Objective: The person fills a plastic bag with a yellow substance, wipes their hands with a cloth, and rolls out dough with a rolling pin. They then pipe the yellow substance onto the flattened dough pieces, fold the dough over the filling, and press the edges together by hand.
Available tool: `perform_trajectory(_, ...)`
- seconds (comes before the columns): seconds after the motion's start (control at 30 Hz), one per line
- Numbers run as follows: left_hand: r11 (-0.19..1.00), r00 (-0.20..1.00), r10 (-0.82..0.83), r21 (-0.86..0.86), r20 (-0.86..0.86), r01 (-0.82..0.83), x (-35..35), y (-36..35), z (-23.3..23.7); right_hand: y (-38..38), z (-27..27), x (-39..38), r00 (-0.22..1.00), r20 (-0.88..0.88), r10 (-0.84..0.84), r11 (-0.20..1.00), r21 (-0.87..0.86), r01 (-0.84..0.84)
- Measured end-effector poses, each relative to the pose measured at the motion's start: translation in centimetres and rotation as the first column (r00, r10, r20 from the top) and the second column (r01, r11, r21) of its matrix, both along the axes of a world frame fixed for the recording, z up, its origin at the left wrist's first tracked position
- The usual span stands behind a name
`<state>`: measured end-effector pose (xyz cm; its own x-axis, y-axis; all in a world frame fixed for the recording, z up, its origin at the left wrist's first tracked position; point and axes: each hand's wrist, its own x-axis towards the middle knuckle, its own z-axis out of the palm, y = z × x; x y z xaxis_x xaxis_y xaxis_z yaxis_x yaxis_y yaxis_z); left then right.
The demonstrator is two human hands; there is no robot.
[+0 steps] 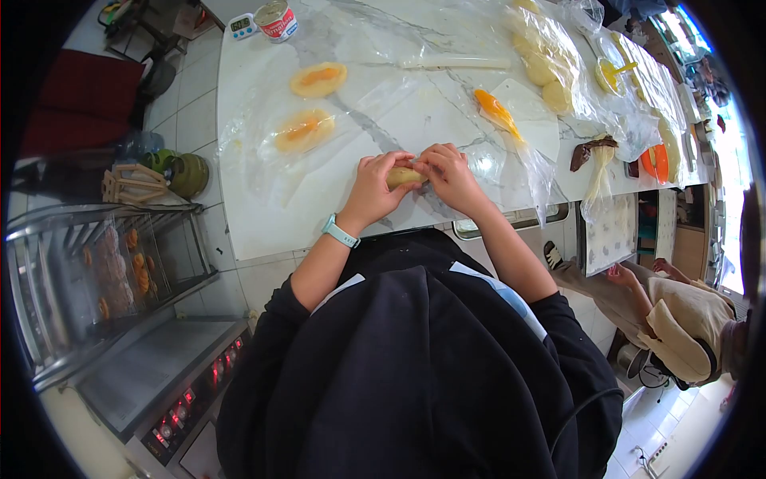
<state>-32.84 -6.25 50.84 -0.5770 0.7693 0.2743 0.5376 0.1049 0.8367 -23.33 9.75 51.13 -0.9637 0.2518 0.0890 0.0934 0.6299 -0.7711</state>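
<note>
Between my hands, just above the near part of the marble table, is a small piece of pale dough [404, 177]. My left hand [381, 182] curls round its left side, thumb and fingers on it. At its right end, the fingers of my right hand [448, 174] are bent and pinch the dough edge. Ahead and to the left lie two flattened dough ovals with orange filling, one farther [319, 80] and one nearer [305, 130], by clear plastic sheeting. A piping bag with orange filling [499, 116] rests to the right of my hands.
Plastic-covered dough balls [542, 68] sit at the far right, near an orange bowl [656, 164]. A can [275, 21] and a timer [242, 27] stand at the far left corner. Left is a rack of baked bread [136, 263]; a co-worker [678, 319] is at right.
</note>
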Motion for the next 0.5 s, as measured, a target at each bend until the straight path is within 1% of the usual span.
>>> perform_trajectory(0.03,0.998,1.0,-0.018,-0.065,-0.008,0.017,-0.1,0.0,0.2,-0.3,0.0,-0.2,1.0,-0.002,-0.002,1.0,-0.002,0.002)
perform_trajectory(0.1,0.997,0.999,-0.041,-0.073,-0.031,0.039,-0.4,0.0,0.2,-0.9,0.1,-0.5,0.982,-0.086,-0.166,0.968,0.176,0.179)
perform_trajectory(0.13,0.995,0.997,-0.06,-0.079,-0.052,0.056,-0.5,0.0,0.1,-1.0,0.2,-0.7,0.982,-0.085,-0.17,0.967,0.176,0.183)
perform_trajectory(0.17,0.995,0.997,-0.063,-0.078,-0.052,0.059,-0.5,0.1,-0.4,-1.0,0.4,-0.9,0.962,-0.109,-0.249,0.949,0.168,0.265)
perform_trajectory(0.2,0.998,0.99,-0.057,-0.043,-0.131,0.052,-0.6,0.0,-1.1,-0.9,0.4,-1.0,0.936,-0.129,-0.326,0.925,0.158,0.344)
perform_trajectory(0.23,0.999,0.977,-0.049,-0.007,-0.208,0.048,-0.6,0.1,-1.2,-0.7,0.2,-0.8,0.935,-0.129,-0.329,0.924,0.158,0.347)
perform_trajectory(0.3,0.999,0.98,-0.049,-0.015,-0.192,0.047,-0.5,-0.1,-1.2,0.2,-0.5,-0.2,0.968,0.043,-0.247,0.962,0.132,0.239)
perform_trajectory(0.33,0.999,0.984,-0.043,-0.024,-0.174,0.04,-0.5,-0.1,-0.9,0.4,-0.2,0.2,0.969,0.041,-0.245,0.962,0.133,0.238)
perform_trajectory(0.4,0.998,0.979,-0.045,-0.04,-0.199,0.038,-0.4,-0.1,-0.3,0.4,0.8,1.1,0.994,0.044,-0.103,0.994,0.044,0.101)
perform_trajectory(0.43,0.998,0.973,-0.054,-0.055,-0.223,0.042,-0.3,0.0,0.1,0.3,0.8,1.2,0.994,0.047,-0.103,0.994,0.044,0.101)
perform_trajectory(0.5,0.997,0.976,-0.046,-0.066,-0.214,0.032,0.0,0.4,0.7,0.1,0.6,1.5,0.998,-0.056,-0.033,0.988,0.15,0.041)
